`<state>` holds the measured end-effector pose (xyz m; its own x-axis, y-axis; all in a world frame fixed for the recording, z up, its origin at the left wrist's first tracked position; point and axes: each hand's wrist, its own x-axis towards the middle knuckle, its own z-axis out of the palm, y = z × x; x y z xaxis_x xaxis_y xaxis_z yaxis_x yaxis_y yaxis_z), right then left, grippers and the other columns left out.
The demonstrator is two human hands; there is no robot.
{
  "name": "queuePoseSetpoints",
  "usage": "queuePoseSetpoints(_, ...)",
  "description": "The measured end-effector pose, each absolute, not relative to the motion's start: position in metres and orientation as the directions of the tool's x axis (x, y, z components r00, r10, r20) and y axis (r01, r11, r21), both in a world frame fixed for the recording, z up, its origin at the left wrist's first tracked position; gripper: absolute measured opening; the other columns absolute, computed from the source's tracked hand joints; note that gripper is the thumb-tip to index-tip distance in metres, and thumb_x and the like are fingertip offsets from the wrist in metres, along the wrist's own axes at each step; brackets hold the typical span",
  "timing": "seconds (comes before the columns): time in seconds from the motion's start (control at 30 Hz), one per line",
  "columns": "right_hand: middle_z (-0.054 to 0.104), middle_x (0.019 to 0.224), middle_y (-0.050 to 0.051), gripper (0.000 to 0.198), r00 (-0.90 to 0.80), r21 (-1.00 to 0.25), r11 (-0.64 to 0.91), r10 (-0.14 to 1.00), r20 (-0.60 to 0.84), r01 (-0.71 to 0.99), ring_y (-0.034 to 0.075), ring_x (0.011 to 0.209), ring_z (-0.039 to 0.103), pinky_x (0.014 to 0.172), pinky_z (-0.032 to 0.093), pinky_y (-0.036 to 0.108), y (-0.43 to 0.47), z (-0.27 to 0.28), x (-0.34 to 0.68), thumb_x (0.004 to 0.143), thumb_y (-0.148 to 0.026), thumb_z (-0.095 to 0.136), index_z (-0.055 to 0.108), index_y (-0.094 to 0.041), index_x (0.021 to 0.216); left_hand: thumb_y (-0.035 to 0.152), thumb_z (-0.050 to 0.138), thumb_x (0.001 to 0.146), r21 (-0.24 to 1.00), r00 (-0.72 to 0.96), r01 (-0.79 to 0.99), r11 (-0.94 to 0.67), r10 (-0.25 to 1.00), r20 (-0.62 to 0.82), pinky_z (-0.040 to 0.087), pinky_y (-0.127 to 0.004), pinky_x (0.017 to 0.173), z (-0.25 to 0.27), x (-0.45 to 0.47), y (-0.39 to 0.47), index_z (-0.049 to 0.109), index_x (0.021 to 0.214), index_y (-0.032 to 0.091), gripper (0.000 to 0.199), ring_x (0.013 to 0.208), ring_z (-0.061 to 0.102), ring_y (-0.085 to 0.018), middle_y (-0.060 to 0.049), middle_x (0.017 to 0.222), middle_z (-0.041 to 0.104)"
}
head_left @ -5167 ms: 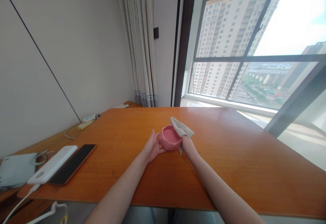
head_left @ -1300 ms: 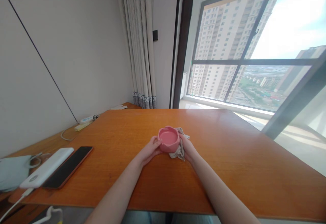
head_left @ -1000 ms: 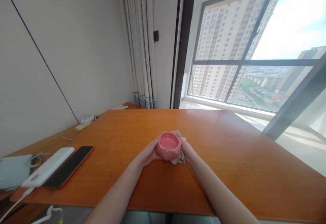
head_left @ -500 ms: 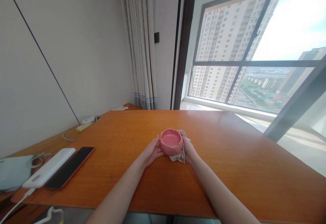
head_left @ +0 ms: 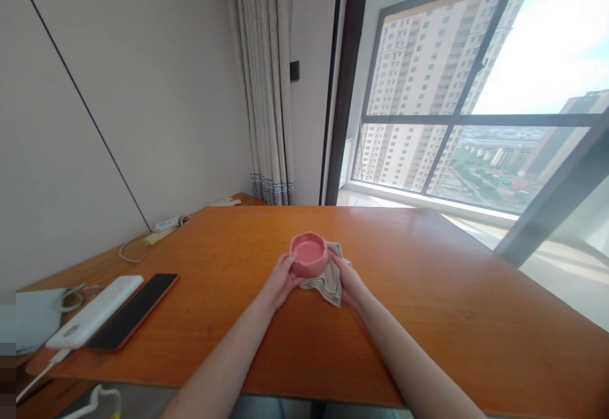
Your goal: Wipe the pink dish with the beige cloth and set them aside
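Note:
A pink ashtray (head_left: 309, 265), round with a notched, faceted rim, is tilted a little toward me above the middle of the table. My left hand (head_left: 282, 280) grips its left side, with the thumb at the rim and fingers beneath. A grey-beige cloth (head_left: 332, 282) hangs behind and below the ashtray's right side. On that cloth my right hand (head_left: 349, 279) is closed, just right of the ashtray. Some of the right fingers are hidden behind the cloth.
On the brown wooden table (head_left: 404, 330), a black-screened phone (head_left: 134, 311) and a white power bank (head_left: 98, 311) with a cable lie at left. A power strip (head_left: 159, 235) sits by the wall. A pale pouch (head_left: 40, 317) is at far left.
My left hand has moved the ashtray slightly left and up, away from my right hand. More of the cloth shows between the ashtray and my right hand.

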<state>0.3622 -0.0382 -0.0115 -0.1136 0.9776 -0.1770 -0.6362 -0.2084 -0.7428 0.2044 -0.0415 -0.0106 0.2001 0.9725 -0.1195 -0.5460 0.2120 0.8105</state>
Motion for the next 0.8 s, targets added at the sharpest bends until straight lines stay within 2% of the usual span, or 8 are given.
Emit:
queuePoseSetpoints(0.2,0.072,0.084,0.009,0.017,-0.23,-0.767,-0.386,0.922,-0.311,-0.512,0.021,0.083,0.068,0.076,0.054,0.035,-0.048,-0.011,0.354,0.08,-0.026,0.054,0.062,-0.016,0.092,0.03,0.055,0.082,0.741,0.039,-0.667,0.07,0.997,-0.059,0.053,-0.037,0.082,-0.006,0.195,-0.034,0.051,0.103,0.017,0.025,0.085,0.065,-0.018,-0.007,0.1,0.065)
queuePoseSetpoints(0.3,0.07,0.091,0.012,0.023,-0.185,-0.913,-0.366,0.924,-0.334,-0.182,0.024,0.09,0.066,0.082,0.051,0.037,-0.045,-0.014,0.362,0.079,-0.034,0.055,0.062,-0.015,0.09,0.03,0.051,0.084,0.7,0.086,-0.706,0.104,0.994,-0.06,0.052,-0.037,0.085,-0.001,0.192,-0.033,0.052,0.107,0.013,0.029,0.09,0.064,-0.02,-0.011,0.104,0.065)
queuePoseSetpoints(0.37,0.068,0.097,0.013,0.029,-0.03,-0.969,-0.179,0.982,-0.187,0.17,0.027,0.099,0.062,0.088,0.047,0.038,-0.04,-0.017,0.373,0.075,-0.039,0.059,0.063,-0.015,0.092,0.031,0.051,0.084,0.698,0.119,-0.703,0.137,0.99,-0.075,0.053,-0.036,0.083,0.001,0.192,-0.034,0.053,0.108,0.012,0.031,0.089,0.065,-0.02,-0.012,0.103,0.065)
queuePoseSetpoints(0.47,0.062,0.109,0.014,0.045,0.178,-0.848,0.07,0.966,0.19,0.525,0.028,0.104,0.057,0.093,0.042,0.04,-0.034,-0.016,0.386,0.074,-0.045,0.058,0.057,-0.015,0.106,0.032,0.053,0.082,0.73,0.154,-0.664,0.162,0.985,-0.078,0.054,-0.035,0.078,-0.002,0.194,-0.036,0.053,0.107,0.013,0.031,0.085,0.065,-0.02,-0.011,0.099,0.066)
queuePoseSetpoints(0.53,0.06,0.11,0.012,0.048,0.194,-0.858,0.135,0.946,0.26,0.496,0.022,0.089,0.06,0.083,0.047,0.036,-0.032,-0.011,0.39,0.079,-0.049,0.047,0.052,-0.015,0.113,0.033,0.056,0.081,0.764,0.172,-0.623,0.165,0.982,-0.071,0.055,-0.033,0.073,-0.006,0.198,-0.038,0.052,0.105,0.016,0.03,0.079,0.065,-0.017,-0.008,0.095,0.065)
queuePoseSetpoints(0.6,0.061,0.1,0.008,0.049,0.109,-0.935,0.116,0.981,0.161,0.336,0.015,0.066,0.06,0.06,0.049,0.029,-0.035,-0.005,0.388,0.084,-0.052,0.033,0.048,-0.017,0.116,0.033,0.059,0.079,0.803,0.187,-0.572,0.169,0.98,-0.072,0.055,-0.031,0.069,-0.011,0.202,-0.04,0.05,0.102,0.018,0.029,0.071,0.063,-0.013,-0.004,0.089,0.064)
queuePoseSetpoints(0.67,0.061,0.081,0.002,0.049,-0.008,-0.975,0.048,0.999,0.047,0.217,0.012,0.049,0.053,0.042,0.04,0.024,-0.039,-0.001,0.383,0.085,-0.053,0.031,0.045,-0.021,0.119,0.033,0.062,0.077,0.84,0.222,-0.511,0.184,0.972,-0.077,0.054,-0.029,0.066,-0.014,0.205,-0.043,0.048,0.101,0.02,0.031,0.066,0.061,-0.011,-0.001,0.084,0.062)
queuePoseSetpoints(0.8,0.049,0.055,-0.006,0.042,-0.04,-0.978,-0.035,0.998,-0.044,0.206,0.009,0.037,0.041,0.035,0.032,0.02,-0.041,-0.003,0.379,0.081,-0.04,0.043,0.045,-0.024,0.119,0.041,0.064,0.076,0.879,0.332,-0.426,0.213,0.941,-0.067,0.052,-0.031,0.07,-0.015,0.208,-0.046,0.046,0.106,0.021,0.041,0.075,0.062,-0.014,-0.005,0.094,0.062)
